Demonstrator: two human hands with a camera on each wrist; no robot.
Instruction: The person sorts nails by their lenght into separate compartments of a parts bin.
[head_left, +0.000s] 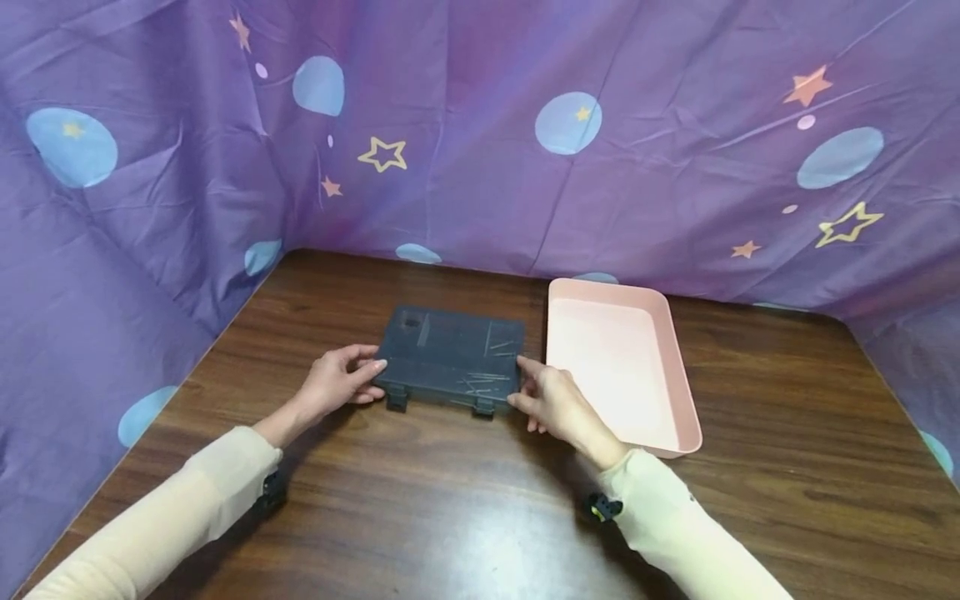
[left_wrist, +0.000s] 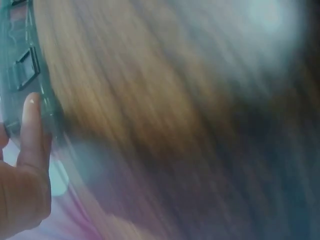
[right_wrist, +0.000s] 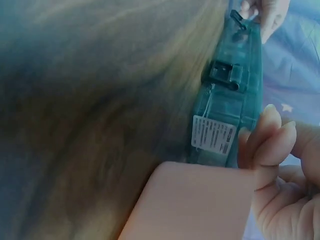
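Note:
A dark, see-through plastic case (head_left: 450,350) with a lid lies between both hands in the head view. Thin light-coloured sticks (head_left: 486,385) show through its right part. Two latches (head_left: 397,397) jut from its near edge. My left hand (head_left: 335,385) holds the case's left end, thumb on top at the near corner. At the opposite end, my right hand (head_left: 557,402) grips the right side between thumb and fingers. In the right wrist view the case looks teal, and a white printed label (right_wrist: 214,134) is stuck on its side.
Just right of the case stands a pink rectangular tray (head_left: 681,392), close beside my right hand. Both sit on a brown wood-grain table (head_left: 360,517). A purple curtain (head_left: 480,208) with stars and blue spots hangs along the back and sides.

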